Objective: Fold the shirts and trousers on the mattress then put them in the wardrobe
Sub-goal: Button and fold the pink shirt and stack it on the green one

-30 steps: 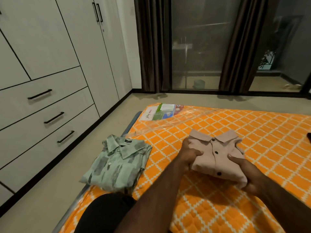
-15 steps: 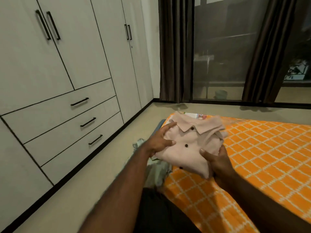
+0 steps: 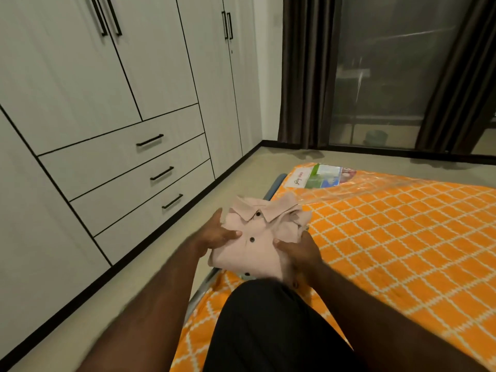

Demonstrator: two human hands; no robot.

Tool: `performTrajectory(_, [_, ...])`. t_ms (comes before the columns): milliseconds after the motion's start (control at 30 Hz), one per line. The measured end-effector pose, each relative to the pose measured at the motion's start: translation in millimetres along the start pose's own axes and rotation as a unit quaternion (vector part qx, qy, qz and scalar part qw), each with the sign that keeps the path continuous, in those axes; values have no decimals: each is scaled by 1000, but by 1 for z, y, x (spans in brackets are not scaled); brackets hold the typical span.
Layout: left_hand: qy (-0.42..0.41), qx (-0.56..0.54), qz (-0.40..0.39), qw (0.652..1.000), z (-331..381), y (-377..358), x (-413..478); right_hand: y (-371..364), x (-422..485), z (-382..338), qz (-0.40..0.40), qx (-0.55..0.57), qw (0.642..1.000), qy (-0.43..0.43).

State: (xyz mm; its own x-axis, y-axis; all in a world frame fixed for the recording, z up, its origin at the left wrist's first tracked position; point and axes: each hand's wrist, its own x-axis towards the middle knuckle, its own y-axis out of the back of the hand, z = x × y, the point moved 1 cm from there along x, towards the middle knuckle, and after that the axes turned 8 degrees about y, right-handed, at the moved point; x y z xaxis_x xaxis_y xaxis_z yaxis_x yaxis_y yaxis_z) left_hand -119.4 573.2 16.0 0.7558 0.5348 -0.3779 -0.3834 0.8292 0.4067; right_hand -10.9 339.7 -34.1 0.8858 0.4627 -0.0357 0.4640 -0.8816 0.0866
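Note:
A folded pale pink shirt (image 3: 261, 232) with dark buttons is held over the left edge of the orange patterned mattress (image 3: 402, 237). My left hand (image 3: 218, 234) grips its left side, thumb on top. My right hand (image 3: 298, 251) grips its right lower edge, fingers curled under the fabric. The green patterned shirt is almost fully hidden beneath the pink one. The white wardrobe (image 3: 107, 103) with closed doors and three drawers fills the left side.
A strip of beige floor (image 3: 236, 181) runs between the wardrobe and the mattress. A printed label under clear plastic (image 3: 319, 175) lies at the mattress's far corner. Dark curtains (image 3: 306, 71) and a glass door stand behind. My dark-trousered knee (image 3: 268, 318) is in front.
Both hands lifted the pink shirt off the mattress and carried it left, over the green shirt at the mattress edge. The view turned towards the wardrobe.

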Motion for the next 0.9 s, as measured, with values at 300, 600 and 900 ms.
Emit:
performTrajectory(300, [112,-137,-102,979,-21,-17,25,10,3,-18,7,159,974,-162])
performTrajectory(600, [106,-74,-85,988,3,-24,44,-1,19,-10,-52,233,959,-155])
performTrajectory(900, [7,-122,-76,990,57,-42,72,23,67,-40,82,227,971,-4])
